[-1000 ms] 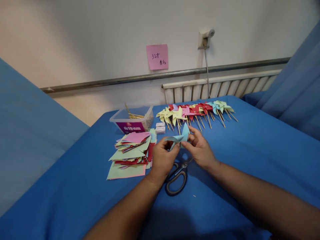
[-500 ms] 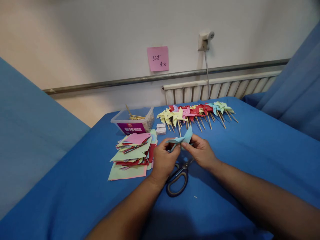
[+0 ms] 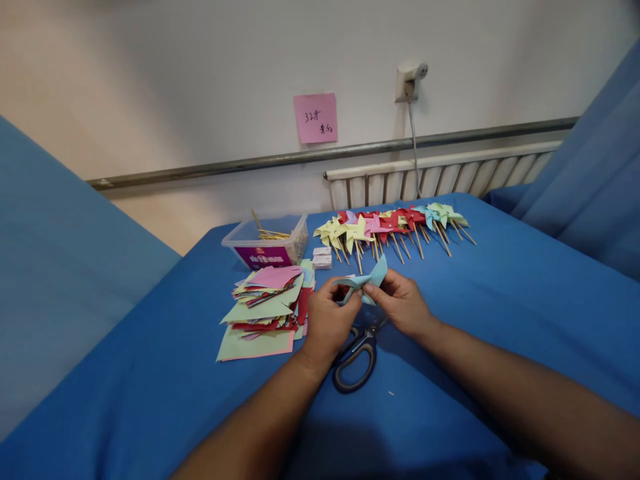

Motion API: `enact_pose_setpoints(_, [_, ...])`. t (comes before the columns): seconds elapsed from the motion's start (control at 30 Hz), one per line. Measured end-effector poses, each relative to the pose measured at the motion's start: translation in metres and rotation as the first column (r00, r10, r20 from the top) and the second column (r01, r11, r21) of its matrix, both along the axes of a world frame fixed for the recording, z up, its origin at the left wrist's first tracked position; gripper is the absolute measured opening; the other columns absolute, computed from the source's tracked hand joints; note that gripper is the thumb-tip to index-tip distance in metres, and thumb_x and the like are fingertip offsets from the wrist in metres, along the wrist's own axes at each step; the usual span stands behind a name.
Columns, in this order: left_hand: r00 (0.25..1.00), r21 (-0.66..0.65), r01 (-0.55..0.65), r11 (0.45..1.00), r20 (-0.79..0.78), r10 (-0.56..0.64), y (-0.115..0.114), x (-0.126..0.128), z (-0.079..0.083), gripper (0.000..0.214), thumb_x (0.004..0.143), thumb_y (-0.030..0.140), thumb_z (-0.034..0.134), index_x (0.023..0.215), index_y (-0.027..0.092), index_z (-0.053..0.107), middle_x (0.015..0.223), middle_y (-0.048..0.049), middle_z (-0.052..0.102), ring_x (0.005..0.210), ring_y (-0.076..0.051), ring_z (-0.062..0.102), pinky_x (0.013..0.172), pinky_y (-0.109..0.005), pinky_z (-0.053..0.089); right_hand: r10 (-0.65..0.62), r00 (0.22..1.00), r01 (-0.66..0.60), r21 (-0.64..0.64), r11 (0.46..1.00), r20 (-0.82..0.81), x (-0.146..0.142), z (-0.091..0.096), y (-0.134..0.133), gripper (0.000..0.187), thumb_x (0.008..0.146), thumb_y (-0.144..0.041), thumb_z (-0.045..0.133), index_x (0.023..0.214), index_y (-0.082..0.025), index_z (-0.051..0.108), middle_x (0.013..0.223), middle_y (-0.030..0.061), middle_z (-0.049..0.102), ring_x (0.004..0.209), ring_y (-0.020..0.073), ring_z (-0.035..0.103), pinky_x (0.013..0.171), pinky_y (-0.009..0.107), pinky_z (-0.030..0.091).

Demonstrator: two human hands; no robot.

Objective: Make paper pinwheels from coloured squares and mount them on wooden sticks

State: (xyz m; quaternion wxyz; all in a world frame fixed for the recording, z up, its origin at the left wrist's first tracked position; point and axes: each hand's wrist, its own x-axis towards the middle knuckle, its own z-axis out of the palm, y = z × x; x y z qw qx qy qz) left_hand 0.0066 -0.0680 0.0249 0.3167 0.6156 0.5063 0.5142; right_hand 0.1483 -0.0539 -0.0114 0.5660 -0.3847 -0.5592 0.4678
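Note:
Between my two hands is a light blue paper pinwheel (image 3: 376,272), its blades folded in toward the middle. My left hand (image 3: 330,319) pinches its left side, thumb near the centre. From the right, my right hand (image 3: 403,301) grips it with thumb and fingers, the thumb also pressed close to the centre. Whether a pin or stick is at the centre is hidden by my fingers. Beneath my hands, a pair of dark-handled scissors (image 3: 369,347) lies on the blue cloth (image 3: 465,413), the blades partly covered by my right hand.
Left of my hands lies a pile of coloured paper (image 3: 260,307). Behind it stands a clear plastic box (image 3: 299,241) with wooden sticks, beside two small white boxes (image 3: 323,259). Several finished pinwheels (image 3: 356,232) lie in a row at the back. A radiator (image 3: 440,175) runs along the wall.
The blue pinwheel has tilted slightly, its upper blade shifting a little right and down. Both hands keep their hold in nearly the same place.

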Motion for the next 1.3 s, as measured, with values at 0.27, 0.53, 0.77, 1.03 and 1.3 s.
enact_pose_setpoints(0.27, [1.000, -0.025, -0.016, 1.000, 0.000, 0.016, 0.002, -0.001, -0.006, 0.015, 0.071, 0.030, 0.069, 0.071, 0.016, 0.063, 0.065, -0.0003, 0.062, 0.062, -0.013, 0.054, 0.060, -0.025, 0.042, -0.025, 1.000, 0.024, 0.028, 0.999, 0.014, 0.000, -0.003, 0.001, 0.018, 0.079, -0.035, 0.067, 0.089, -0.020, 0.067, 0.076, 0.0013, 0.066, 0.074, 0.0176, 0.060, 0.072, 0.033, 0.049])
enact_pose_setpoints(0.53, [0.990, -0.121, 0.030, 0.992, 0.144, -0.012, 0.004, 0.000, -0.001, 0.018, 0.067, 0.030, 0.073, 0.068, 0.016, 0.061, 0.062, 0.0023, 0.059, 0.059, -0.011, 0.052, 0.058, -0.023, 0.040, -0.005, 0.999, 0.004, -0.026, 1.000, -0.045, -0.004, 0.000, 0.000, 0.024, 0.077, -0.042, 0.069, 0.088, -0.021, 0.066, 0.075, 0.0004, 0.066, 0.073, 0.0176, 0.060, 0.068, 0.031, 0.048])
enact_pose_setpoints(0.77, [0.953, -0.191, 0.077, 0.979, 0.303, -0.015, 0.007, 0.000, -0.001, 0.020, 0.063, 0.029, 0.076, 0.070, 0.016, 0.061, 0.063, 0.0030, 0.061, 0.059, -0.011, 0.054, 0.059, -0.023, 0.042, 0.032, 0.987, -0.051, -0.120, 0.991, -0.156, -0.004, 0.010, -0.004, 0.034, 0.073, -0.052, 0.069, 0.081, -0.019, 0.063, 0.066, -0.0021, 0.061, 0.059, 0.0126, 0.053, 0.057, 0.026, 0.042])
enact_pose_setpoints(1.03, [0.939, -0.234, 0.115, 0.965, 0.344, -0.029, 0.009, 0.000, -0.004, 0.030, 0.059, 0.030, 0.079, 0.079, 0.015, 0.063, 0.071, -0.0006, 0.067, 0.062, -0.012, 0.059, 0.058, -0.022, 0.044, 0.046, 0.977, -0.077, -0.141, 0.987, -0.210, -0.005, 0.009, -0.001, 0.032, 0.065, -0.044, 0.077, 0.080, -0.019, 0.064, 0.072, -0.0005, 0.067, 0.063, 0.0138, 0.058, 0.062, 0.028, 0.046])
enact_pose_setpoints(1.3, [0.942, -0.230, 0.111, 0.967, 0.335, -0.028, 0.011, -0.001, -0.008, 0.030, 0.063, 0.028, 0.076, 0.087, 0.015, 0.062, 0.075, -0.0024, 0.068, 0.067, -0.014, 0.063, 0.064, -0.025, 0.048, -0.003, 0.984, -0.020, -0.128, 0.992, -0.175, -0.007, 0.003, 0.003, 0.032, 0.067, -0.046, 0.074, 0.080, -0.018, 0.064, 0.071, 0.0003, 0.068, 0.062, 0.0147, 0.059, 0.059, 0.028, 0.047])
